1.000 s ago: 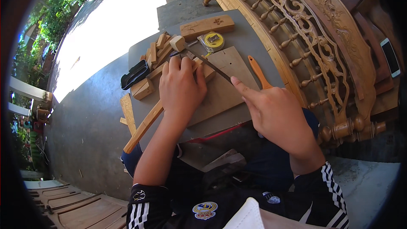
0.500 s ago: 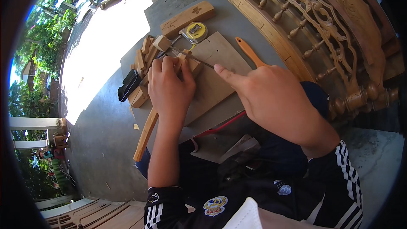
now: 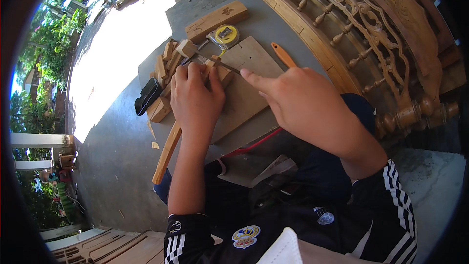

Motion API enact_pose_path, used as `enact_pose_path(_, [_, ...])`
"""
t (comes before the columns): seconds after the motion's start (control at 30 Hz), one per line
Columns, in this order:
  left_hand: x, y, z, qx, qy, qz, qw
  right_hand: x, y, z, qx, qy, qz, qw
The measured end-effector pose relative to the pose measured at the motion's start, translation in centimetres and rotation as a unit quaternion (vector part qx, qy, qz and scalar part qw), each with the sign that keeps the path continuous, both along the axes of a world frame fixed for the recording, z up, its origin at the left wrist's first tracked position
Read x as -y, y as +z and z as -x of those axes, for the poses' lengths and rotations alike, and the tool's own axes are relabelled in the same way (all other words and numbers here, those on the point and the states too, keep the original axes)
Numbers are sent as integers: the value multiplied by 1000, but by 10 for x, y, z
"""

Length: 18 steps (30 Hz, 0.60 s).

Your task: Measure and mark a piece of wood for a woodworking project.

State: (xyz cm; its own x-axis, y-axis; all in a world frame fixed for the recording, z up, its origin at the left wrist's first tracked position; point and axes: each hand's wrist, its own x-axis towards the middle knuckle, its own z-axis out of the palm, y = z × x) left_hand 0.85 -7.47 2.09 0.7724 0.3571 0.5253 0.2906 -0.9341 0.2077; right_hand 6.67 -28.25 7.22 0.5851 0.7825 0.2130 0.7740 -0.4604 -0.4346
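My left hand (image 3: 196,93) is closed round a long, slim strip of wood (image 3: 167,154). The strip slants under my palm, its near end sticking out beside my forearm and its far end by my fingertips. My right hand (image 3: 298,90) is closed, with the index finger stretched along a thin dark metal file (image 3: 228,68). The file lies across the far end of the strip; its grip is hidden inside my right hand. Under both hands is a flat wooden board (image 3: 256,61). Several wood offcuts (image 3: 161,110) are heaped beside my left hand.
Beyond my hands lie a yellow tape measure (image 3: 225,35), a carved wooden block (image 3: 216,21) and a pale wooden tool head or handle (image 3: 186,49). An orange handle (image 3: 283,55) shows past my right hand. A black case-like piece (image 3: 148,96) sits left; carved furniture (image 3: 342,34) stands right.
My right hand has shifted a little to the left and away from me, along with the file. My left hand keeps its hold on the wooden strip, almost still.
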Motion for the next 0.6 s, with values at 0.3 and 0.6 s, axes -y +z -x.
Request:
enact_pose_path(0.3, [6,3,-2,-2,-47,11,999,-24,-19,-4,-15,-24,23,999])
enact_pose_path(0.6, [3,0,-2,13,-6,-13,1000,13,12,8,-2,-7,51,999])
